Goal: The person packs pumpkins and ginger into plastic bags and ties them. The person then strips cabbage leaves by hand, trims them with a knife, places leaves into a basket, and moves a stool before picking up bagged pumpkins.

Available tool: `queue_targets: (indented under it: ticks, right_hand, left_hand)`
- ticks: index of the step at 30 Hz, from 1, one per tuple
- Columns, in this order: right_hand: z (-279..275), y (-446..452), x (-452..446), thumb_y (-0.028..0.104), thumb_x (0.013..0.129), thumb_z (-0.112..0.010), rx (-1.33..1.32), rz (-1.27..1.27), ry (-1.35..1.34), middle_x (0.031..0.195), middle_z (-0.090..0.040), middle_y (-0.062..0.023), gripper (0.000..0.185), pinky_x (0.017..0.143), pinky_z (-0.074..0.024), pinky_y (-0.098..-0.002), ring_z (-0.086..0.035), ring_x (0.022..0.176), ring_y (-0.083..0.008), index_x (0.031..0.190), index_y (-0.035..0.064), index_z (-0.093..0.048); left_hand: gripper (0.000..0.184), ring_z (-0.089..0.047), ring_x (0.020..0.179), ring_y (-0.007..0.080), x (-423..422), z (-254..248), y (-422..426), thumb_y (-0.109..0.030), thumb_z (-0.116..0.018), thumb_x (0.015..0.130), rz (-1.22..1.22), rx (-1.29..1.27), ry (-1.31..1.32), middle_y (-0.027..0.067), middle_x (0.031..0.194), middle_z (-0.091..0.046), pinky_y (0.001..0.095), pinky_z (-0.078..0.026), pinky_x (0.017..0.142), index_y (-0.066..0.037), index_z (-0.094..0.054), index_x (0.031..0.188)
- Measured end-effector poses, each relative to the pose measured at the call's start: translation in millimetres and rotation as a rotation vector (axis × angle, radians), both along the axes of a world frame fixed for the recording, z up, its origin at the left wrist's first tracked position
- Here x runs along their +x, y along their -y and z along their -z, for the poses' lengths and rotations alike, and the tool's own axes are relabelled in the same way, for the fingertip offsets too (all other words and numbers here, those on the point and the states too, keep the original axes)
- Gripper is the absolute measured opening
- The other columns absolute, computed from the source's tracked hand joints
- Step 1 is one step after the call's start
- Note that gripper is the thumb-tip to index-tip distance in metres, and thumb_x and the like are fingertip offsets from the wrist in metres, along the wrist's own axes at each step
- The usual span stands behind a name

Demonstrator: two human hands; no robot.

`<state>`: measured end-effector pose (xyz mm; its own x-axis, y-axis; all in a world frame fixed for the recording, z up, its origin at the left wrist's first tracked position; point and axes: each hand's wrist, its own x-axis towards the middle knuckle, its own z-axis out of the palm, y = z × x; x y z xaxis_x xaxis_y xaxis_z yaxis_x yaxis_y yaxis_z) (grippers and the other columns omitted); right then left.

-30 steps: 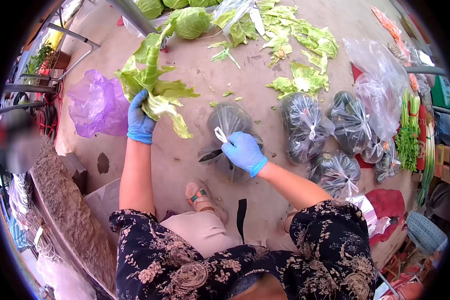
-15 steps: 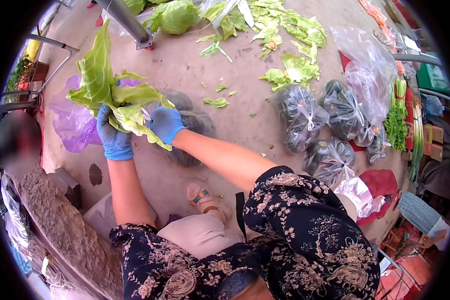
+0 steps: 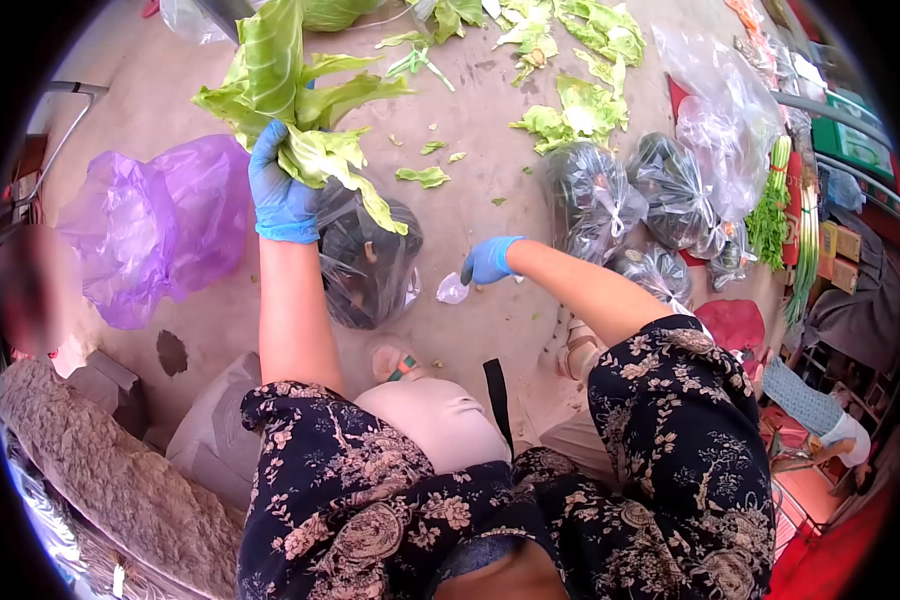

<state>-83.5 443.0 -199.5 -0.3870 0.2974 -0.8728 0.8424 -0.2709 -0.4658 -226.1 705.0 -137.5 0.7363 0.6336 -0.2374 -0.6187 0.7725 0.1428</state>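
Blue-gloved, my left hand [image 3: 282, 190] is closed around the base of a bunch of loose green cabbage leaves [image 3: 275, 75], held up at the upper left. Just behind and to the right of it, a clear bag of dark produce [image 3: 365, 260] stands on the floor. My right hand [image 3: 490, 261], also gloved in blue, is at the centre, right of that bag. Its fingers point down and look pressed together; a small scrap of clear plastic [image 3: 452, 289] lies or hangs beside the fingertips, and I cannot make out whether it is held.
A purple plastic bag [image 3: 170, 225] spreads at the left. Several tied bags of dark produce [image 3: 595, 200] sit at the right, near green celery [image 3: 773, 215]. Cabbage leaves [image 3: 582, 112] litter the floor at the top. A rough stone slab [image 3: 120, 470] lies lower left.
My right hand first left the bag's knot for the cabbage leaves, then moved back right to the centre. The bag of dark produce now shows further left than a second ago.
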Motion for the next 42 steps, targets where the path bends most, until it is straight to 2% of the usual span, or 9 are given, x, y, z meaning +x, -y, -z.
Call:
queue_targets:
  ticks: [7, 10, 12, 15, 17, 26, 30, 35, 42]
  right_hand:
    - [41.7, -12.8, -48.1, 0.017, 0.072, -0.050, -0.341, 0.050, -0.171, 0.085, -0.060, -0.0050, 0.046, 0.062, -0.0466, -0.0344, -0.056, 0.070, -0.0177, 0.118, 0.0213, -0.052]
    - [92.2, -81.3, 14.9, 0.027, 0.076, -0.053, -0.271, 0.354, -0.172, 0.078, -0.063, -0.0031, 0.022, 0.059, -0.0467, -0.0328, -0.059, 0.064, -0.0170, 0.082, 0.0089, -0.063]
    - [93.7, -127.5, 80.4, 0.019, 0.078, -0.047, -0.253, 0.782, -0.215, 0.086, -0.063, -0.0051, 0.033, 0.060, -0.0481, -0.0304, -0.061, 0.065, -0.0164, 0.109, 0.0135, -0.056]
    - [98.4, -154.6, 166.4, 0.015, 0.074, -0.046, 0.731, 1.412, 0.133, 0.086, -0.061, -0.0122, 0.041, 0.067, -0.0469, -0.0350, -0.059, 0.076, -0.0256, 0.115, 0.0097, -0.050]
    - [83.4, -161.0, 196.8, 0.015, 0.072, -0.047, 0.836, 1.454, 0.672, 0.092, -0.060, -0.0163, 0.047, 0.075, -0.0455, -0.0358, -0.058, 0.084, -0.0300, 0.118, 0.0050, -0.047]
    - [111.7, -254.7, 134.1, 0.018, 0.069, -0.052, 0.723, 1.320, -0.302, 0.128, -0.039, -0.0209, 0.066, 0.099, -0.0289, -0.0305, -0.039, 0.119, -0.0300, 0.129, 0.0009, -0.031]
    - [104.3, -239.7, 194.1, 0.012, 0.077, -0.053, 0.168, 1.647, -0.405, 0.100, -0.050, -0.0080, 0.045, 0.064, -0.0450, -0.0337, -0.050, 0.082, -0.0200, 0.119, 0.0118, -0.036]
    - [161.9, -129.0, 360.9, 0.019, 0.077, -0.048, 0.751, 1.338, 0.306, 0.084, -0.054, -0.0073, 0.038, 0.064, -0.0452, -0.0343, -0.051, 0.077, -0.0174, 0.114, 0.0122, -0.050]
    - [-39.6, -13.9, 349.0, 0.025, 0.078, -0.049, 0.390, 1.140, 0.174, 0.094, -0.061, -0.0070, 0.034, 0.070, -0.0486, -0.0304, -0.060, 0.080, -0.0153, 0.106, 0.0089, -0.059]
  left_hand:
    - [0.049, -0.048, 0.108, 0.0296, -29.5, -4.0, 9.6, -0.004, -0.052, 0.077, -0.009, 0.051, -0.282, 0.0141, 0.119, -0.049, 0.0465, -0.042, 0.088, -0.004, -0.039, 0.124]
    - [0.042, -0.055, 0.097, 0.0279, -52.0, -15.6, 17.2, -0.005, -0.053, 0.077, -0.066, 0.046, -0.432, 0.0125, 0.111, -0.054, 0.0435, -0.048, 0.079, -0.003, -0.044, 0.118]
    - [0.044, -0.055, 0.097, 0.0280, -68.4, -13.8, 21.3, -0.004, -0.053, 0.076, -0.038, 0.033, -0.421, 0.0125, 0.110, -0.054, 0.0444, -0.047, 0.081, -0.003, -0.043, 0.119]
    - [0.041, -0.055, 0.096, 0.0275, -66.5, -24.3, 38.3, -0.006, -0.053, 0.078, -0.047, 0.050, -0.525, 0.0121, 0.111, -0.054, 0.0424, -0.048, 0.079, -0.003, -0.044, 0.118]
    - [0.048, -0.053, 0.100, 0.0292, -58.0, -27.9, 45.6, -0.005, -0.054, 0.076, -0.069, 0.019, -0.572, 0.0124, 0.113, -0.052, 0.0467, -0.045, 0.084, -0.004, -0.041, 0.121]
    - [0.039, -0.057, 0.090, 0.0283, 52.9, -1.9, 57.9, -0.006, -0.057, 0.075, 0.112, -0.083, -0.567, 0.0112, 0.103, -0.056, 0.0448, -0.048, 0.080, -0.001, -0.047, 0.112]
    - [0.040, -0.055, 0.095, 0.0299, 74.8, 13.7, 65.3, -0.005, -0.056, 0.076, 0.126, -0.175, -0.509, 0.0125, 0.105, -0.055, 0.0467, -0.046, 0.083, -0.002, -0.045, 0.114]
    - [0.042, -0.055, 0.096, 0.0303, 71.3, 17.7, 70.1, -0.006, -0.055, 0.076, 0.210, -0.087, -0.574, 0.0137, 0.108, -0.054, 0.0469, -0.046, 0.084, -0.001, -0.044, 0.116]
    - [0.038, -0.056, 0.094, 0.0307, 123.9, 44.4, 85.3, -0.007, -0.054, 0.078, 0.404, -0.038, -0.531, 0.0138, 0.104, -0.056, 0.0463, -0.045, 0.084, 0.001, -0.045, 0.114]
